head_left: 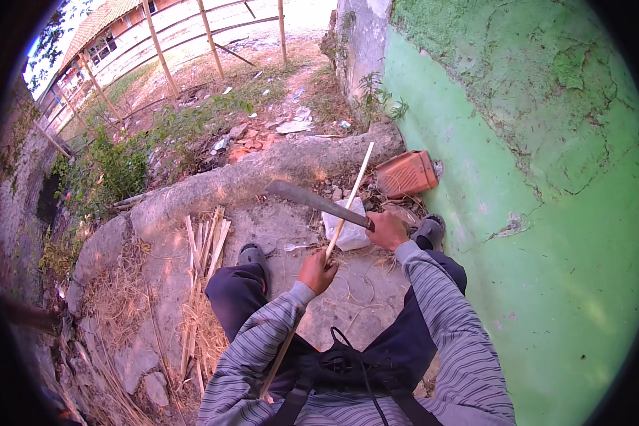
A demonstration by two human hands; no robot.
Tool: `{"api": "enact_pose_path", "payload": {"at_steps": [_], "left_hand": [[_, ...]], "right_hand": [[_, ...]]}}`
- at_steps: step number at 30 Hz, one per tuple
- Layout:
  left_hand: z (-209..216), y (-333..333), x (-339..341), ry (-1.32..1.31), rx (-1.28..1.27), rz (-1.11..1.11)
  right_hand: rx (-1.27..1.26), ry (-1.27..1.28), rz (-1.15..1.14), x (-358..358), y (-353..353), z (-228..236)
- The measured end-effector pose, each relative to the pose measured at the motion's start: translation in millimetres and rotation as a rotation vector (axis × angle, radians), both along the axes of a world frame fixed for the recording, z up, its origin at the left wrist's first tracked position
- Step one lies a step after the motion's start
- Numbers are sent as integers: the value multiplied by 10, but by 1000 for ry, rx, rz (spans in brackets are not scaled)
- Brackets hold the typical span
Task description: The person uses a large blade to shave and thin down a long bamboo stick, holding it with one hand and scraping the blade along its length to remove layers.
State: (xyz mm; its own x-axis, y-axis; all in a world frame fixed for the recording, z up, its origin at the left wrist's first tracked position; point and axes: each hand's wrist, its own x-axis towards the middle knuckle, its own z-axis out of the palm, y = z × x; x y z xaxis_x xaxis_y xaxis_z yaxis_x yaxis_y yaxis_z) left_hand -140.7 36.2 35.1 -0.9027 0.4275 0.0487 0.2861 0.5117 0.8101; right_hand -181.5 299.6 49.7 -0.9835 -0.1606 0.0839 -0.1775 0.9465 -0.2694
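Observation:
My left hand [317, 272] grips a long thin bamboo strip [352, 190] that slants from my lap up toward the far right. My right hand [388, 231] holds the handle of a long curved machete [307, 197], whose blade reaches left across the strip just above my left hand. Below the crossing lies a pale stone block [353, 231] on the concrete ground. My knees and grey sandals [252, 255] frame the hands.
A pile of split bamboo strips [207, 241] lies to the left. A rough concrete kerb [248, 177] runs behind it. A green peeling wall [547, 177] stands close on the right, with an orange brick [406, 173] at its foot. Dry grass and weeds lie left.

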Motion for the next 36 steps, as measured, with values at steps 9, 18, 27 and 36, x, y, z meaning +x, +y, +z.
{"api": "enact_pose_path", "payload": {"at_steps": [9,18,27,36], "left_hand": [[22,-57,28,-24,-20,-20],[245,-347,469,-84,-104,-63],[339,-532,639,-45,-89,-12],[743,-769,809,-93,-54,-32]], "right_hand": [[-21,-41,-11,95,-149,72],[-176,92,-171,-176,277,150],[-99,30,50,-25,-137,182],[-323,78,-33,-15,-2,209]]}}
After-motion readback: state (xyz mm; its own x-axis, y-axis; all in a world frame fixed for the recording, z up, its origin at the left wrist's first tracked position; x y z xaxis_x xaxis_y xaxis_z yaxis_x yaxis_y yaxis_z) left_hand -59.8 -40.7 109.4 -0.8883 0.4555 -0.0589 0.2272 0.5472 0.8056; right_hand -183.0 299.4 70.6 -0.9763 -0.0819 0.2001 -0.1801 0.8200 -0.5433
